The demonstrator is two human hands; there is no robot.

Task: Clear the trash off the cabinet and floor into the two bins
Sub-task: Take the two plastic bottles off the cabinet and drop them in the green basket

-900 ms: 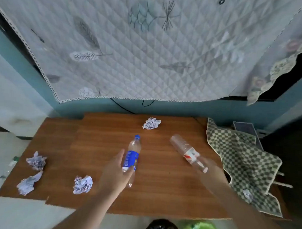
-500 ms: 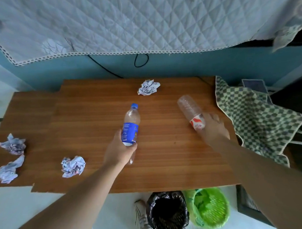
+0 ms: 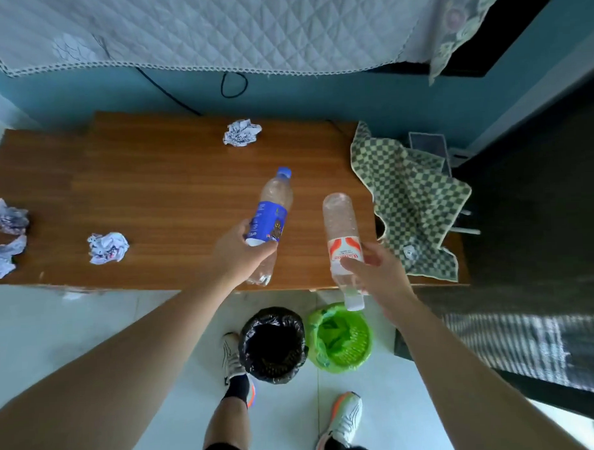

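My left hand grips a clear bottle with a blue label and blue cap, lifted over the front of the wooden cabinet. My right hand grips a clear bottle with an orange and white label, cap end down over the cabinet's front edge. On the floor below stand a black-lined bin and a green-lined bin. Crumpled paper balls lie on the cabinet: one at the back, one front left, two at the far left.
A green checked cloth drapes over the cabinet's right end. A quilted white cover hangs on the blue wall behind, with a black cable below it. My two feet in white shoes stand on the pale tiled floor beside the bins.
Both hands have lifted their bottles off the cabinet and drawn them back toward the front edge. The view has tilted down, so both bins and my feet show fully.
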